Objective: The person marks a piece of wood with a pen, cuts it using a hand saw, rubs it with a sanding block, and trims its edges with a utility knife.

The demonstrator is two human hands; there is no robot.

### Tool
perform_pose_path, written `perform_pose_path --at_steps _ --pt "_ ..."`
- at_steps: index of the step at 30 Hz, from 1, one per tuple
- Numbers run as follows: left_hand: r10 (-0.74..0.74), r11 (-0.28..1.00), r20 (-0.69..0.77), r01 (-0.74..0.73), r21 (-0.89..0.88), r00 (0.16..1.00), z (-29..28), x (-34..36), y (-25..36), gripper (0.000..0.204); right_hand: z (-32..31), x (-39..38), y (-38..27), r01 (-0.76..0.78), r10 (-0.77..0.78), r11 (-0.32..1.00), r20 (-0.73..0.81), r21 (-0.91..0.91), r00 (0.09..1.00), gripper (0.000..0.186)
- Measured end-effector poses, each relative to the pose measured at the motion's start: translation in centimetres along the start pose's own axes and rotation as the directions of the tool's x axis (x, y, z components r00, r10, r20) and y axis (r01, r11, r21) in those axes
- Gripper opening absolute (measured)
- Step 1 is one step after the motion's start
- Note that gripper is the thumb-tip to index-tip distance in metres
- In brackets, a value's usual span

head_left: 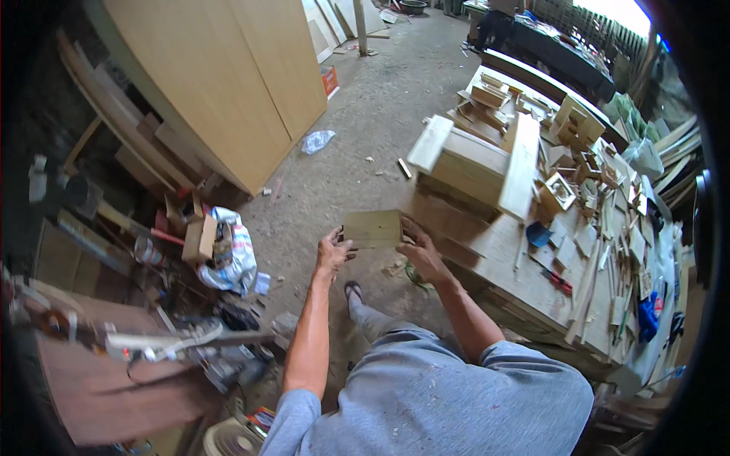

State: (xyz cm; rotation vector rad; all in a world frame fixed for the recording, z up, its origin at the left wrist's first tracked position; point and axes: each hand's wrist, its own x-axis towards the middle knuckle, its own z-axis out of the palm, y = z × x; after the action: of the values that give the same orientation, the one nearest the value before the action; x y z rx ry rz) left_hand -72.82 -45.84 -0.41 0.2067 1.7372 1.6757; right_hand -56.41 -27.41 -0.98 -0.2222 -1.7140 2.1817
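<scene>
A: What occupies the centre of the frame?

B: A rectangular, flat-topped piece of greenish-brown wood, held level above the grey floor; whether it is a solid block or a hollow box cannot be told.

A: And the fingers?

B: The left hand grasps the piece at its left edge. The right hand grips the opposite edge, its thumb near the lower right corner.

A: What lies at the right of the frame?

B: A pale wooden worktable, bearing a large box-like assembly of light wood, small open-fronted wooden frames, thin offcuts and a red-handled tool.

A: And at the left?

B: A tall tan wooden cabinet at the upper left; below it, a white plastic sack with coloured stripes, beside an open brown cardboard box.
</scene>
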Motion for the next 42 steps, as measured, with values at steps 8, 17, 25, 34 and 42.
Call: perform_pose_path --at_steps 8,17,25,34,42 --pt "0.048 0.98 0.131 -0.072 0.184 0.99 -6.2 18.5 10.8 0.052 3.1 17.6 2.7 -0.158 0.229 0.942 -0.223 0.295 0.948 0.075" --pt "-0.136 0.979 0.486 0.041 0.201 0.863 -2.0 42.0 17.3 0.053 -1.6 33.9 3.5 0.001 0.068 0.994 -0.639 0.107 0.767 0.062" --pt "-0.21 0.974 0.708 0.081 0.212 0.674 8.3 60.9 23.1 0.053 -10.2 47.8 3.0 0.08 0.061 0.991 -0.906 0.104 0.42 0.049" --pt "-0.031 1.0 0.665 0.026 0.018 0.746 24.8 74.6 26.1 0.036 -20.1 60.4 0.2 0.362 -0.017 0.932 -0.993 0.027 0.117 0.045" --pt "-0.173 0.982 0.652 0.179 0.059 0.738 41.1 85.7 31.3 0.036 -38.3 69.3 -4.8 0.294 -0.107 0.95 -0.994 -0.102 0.002 0.034"
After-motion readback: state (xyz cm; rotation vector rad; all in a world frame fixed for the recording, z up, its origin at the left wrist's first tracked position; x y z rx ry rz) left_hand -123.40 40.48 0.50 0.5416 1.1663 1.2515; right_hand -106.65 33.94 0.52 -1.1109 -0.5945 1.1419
